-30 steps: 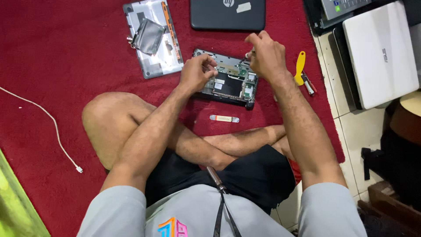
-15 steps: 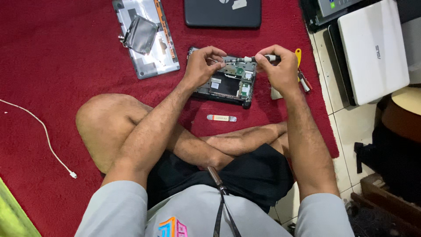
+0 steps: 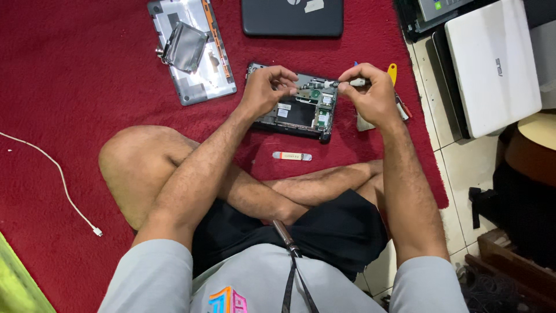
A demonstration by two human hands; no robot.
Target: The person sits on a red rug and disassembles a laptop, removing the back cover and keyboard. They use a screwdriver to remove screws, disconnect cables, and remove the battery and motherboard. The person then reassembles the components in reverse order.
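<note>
Floor: a red carpet (image 3: 87, 87) is spread over white tiles (image 3: 446, 168); a person is seated cross-legged on it.
Laptop base: an opened laptop base (image 3: 298, 110) is laid on the carpet at 12 o'clock from the knees, its boards exposed.
Left hand: the left hand (image 3: 267, 87) is rested on the base's left part, fingers bent with the tips pinched together; whether anything is held between them cannot be told.
Right hand: the right hand (image 3: 373, 93) is clenched around a screwdriver (image 3: 347, 83), whose tip is pointed to 9 o'clock over the base's upper edge.
Around: a grey cover (image 3: 191, 52) is seen at 10 o'clock from the base, a dark laptop (image 3: 292, 17) at 12, a white laptop (image 3: 492, 64) at 3, a small pry tool (image 3: 292, 156) at 6.
Cable: a white cable (image 3: 58, 174) is laid at 8 o'clock, well apart.
</note>
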